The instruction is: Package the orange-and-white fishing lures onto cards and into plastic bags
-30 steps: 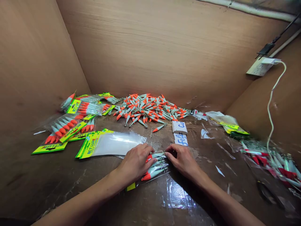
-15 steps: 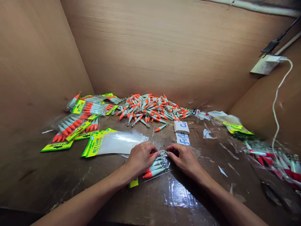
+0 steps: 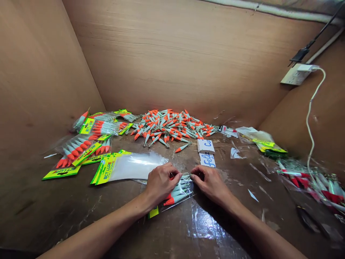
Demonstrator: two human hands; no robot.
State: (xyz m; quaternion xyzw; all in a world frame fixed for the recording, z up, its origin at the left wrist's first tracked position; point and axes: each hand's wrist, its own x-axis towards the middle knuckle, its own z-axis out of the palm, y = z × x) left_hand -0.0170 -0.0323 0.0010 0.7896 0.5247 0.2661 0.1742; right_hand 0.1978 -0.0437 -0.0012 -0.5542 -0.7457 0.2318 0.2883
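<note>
Left hand (image 3: 162, 181): clamped on bag (image 3: 153, 212), apparently steadying its lures.
Right hand (image 3: 210, 182): apart, fingertips at bag's three-o'clock end; grip unclear.
Pile (image 3: 172, 124): twelve o'clock, likely for reach.

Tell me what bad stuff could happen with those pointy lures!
Maybe a prick: the right hand is right by the metal hooks on the lures. Those hooks might also poke through the clear bag around them. And the left hand is so close to the stack of flat bags that it could nudge them out of line.
</note>
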